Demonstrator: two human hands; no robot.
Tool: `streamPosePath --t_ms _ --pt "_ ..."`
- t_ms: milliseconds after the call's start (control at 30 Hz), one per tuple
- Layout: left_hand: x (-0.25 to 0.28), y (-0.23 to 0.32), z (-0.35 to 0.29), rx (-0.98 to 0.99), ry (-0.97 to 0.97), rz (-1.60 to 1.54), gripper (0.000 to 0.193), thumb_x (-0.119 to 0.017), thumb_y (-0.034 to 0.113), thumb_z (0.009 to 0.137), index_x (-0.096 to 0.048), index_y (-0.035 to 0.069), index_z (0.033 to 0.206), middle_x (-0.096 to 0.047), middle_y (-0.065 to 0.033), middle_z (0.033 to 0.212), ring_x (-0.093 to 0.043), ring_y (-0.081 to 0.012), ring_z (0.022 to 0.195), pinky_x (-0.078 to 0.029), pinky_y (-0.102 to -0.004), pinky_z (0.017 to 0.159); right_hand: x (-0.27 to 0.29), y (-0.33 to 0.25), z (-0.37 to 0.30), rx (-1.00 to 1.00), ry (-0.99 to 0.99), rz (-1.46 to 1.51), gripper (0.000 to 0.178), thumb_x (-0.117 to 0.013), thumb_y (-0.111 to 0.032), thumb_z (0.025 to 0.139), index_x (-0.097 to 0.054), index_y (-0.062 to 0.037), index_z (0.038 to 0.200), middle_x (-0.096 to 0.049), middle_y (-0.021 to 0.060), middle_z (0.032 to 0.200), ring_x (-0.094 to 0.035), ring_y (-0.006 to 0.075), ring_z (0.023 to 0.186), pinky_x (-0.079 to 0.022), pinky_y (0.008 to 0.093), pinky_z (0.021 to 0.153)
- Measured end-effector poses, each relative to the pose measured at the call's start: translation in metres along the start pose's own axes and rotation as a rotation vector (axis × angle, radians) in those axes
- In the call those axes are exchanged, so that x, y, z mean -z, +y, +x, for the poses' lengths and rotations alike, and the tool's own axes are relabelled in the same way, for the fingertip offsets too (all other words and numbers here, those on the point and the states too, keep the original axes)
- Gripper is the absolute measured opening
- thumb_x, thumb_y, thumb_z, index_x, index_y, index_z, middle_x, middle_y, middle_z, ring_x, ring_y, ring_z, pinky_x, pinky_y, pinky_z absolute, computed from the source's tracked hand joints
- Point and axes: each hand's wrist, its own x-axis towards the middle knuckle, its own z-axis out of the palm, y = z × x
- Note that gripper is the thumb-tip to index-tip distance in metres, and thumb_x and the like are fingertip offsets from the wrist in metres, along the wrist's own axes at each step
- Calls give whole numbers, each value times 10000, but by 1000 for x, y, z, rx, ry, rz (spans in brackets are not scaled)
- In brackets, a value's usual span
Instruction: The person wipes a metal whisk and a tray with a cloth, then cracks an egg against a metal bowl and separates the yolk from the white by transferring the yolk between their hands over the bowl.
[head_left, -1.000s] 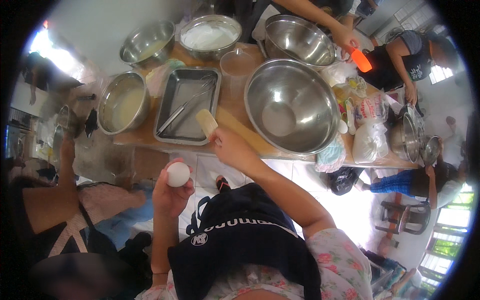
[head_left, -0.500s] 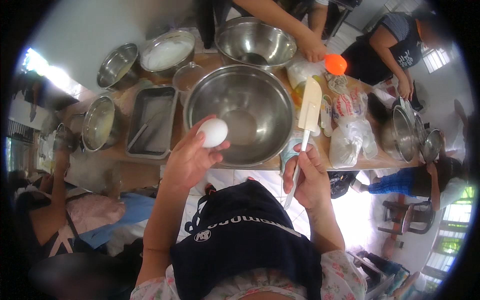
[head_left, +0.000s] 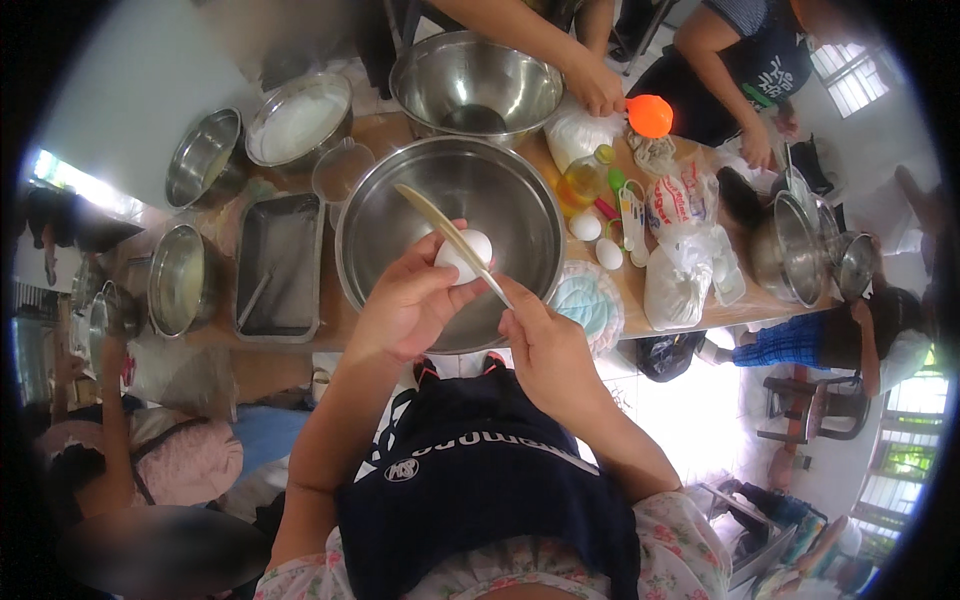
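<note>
A white egg [head_left: 474, 250] is held in the fingers of my left hand [head_left: 412, 305], over the near part of a large steel mixing bowl [head_left: 355, 190]. My right hand [head_left: 548, 345] grips a white spatula [head_left: 440, 222] by its handle. The spatula's edge lies across the egg, seemingly touching it, with the blade pointing up and left above the bowl. From here I cannot make out any crack in the shell. Two more white eggs [head_left: 585, 227] rest on the table just right of the bowl.
Beyond the bowl stands another steel bowl [head_left: 405, 85], beside a person's hand [head_left: 597, 88] holding an orange scoop [head_left: 650, 116]. An oil bottle [head_left: 583, 185], measuring spoons [head_left: 632, 215] and plastic bags [head_left: 680, 280] sit right. A rectangular pan [head_left: 242, 260] and several bowls stand left.
The spatula has swung down and left from upright to lie against the egg. My left hand has moved right with the egg, and my hands are now close together.
</note>
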Motion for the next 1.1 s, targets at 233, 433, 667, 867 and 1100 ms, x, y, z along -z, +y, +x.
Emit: streamPosePath --t_ms 233,433,667,867,1100 --pt "7 20 -5 48 -27 25 468 -469 16 791 -372 9 1249 -497 -141 1144 -486 -283 1087 -382 -393 935 -23 -8 3 19 206 -13 234 -527 -45 809 -516 -10 1040 -562 187 784 -570 352 646 -459 405 559" --pt "8 28 -16 30 -16 5 472 -459 -1 792 -368 2 1255 -489 -144 1156 -484 -283 1093 -387 -398 935 -30 -19 5 40 196 -62 202 -534 -44 806 -531 -10 1006 -553 173 777 -565 336 631 -450 398 548" --pt "7 21 -24 -15 32 4 467 -447 -23 791 -380 1 1252 -497 -146 1152 -492 -279 1085 -396 -397 928 -30 -11 3 106 179 -83 203 -554 -39 791 -539 -19 993 -554 155 765 -560 331 606 -444 393 532" --pt "-3 10 -23 -70 65 10 475 -448 -20 792 -367 4 1259 -505 -151 1141 -502 -276 1072 -413 -391 912 -20 2 0 154 134 -113 188 -552 -33 789 -542 -7 974 -548 160 752 -558 331 594 -447 393 521" --pt "-12 6 -22 -138 140 14 469 -454 -8 792 -371 3 1253 -515 -152 1127 -510 -270 1058 -431 -382 888 -10 3 3 192 162 -29 178 -552 -30 790 -545 2 965 -549 168 752 -562 336 601 -452 390 524"
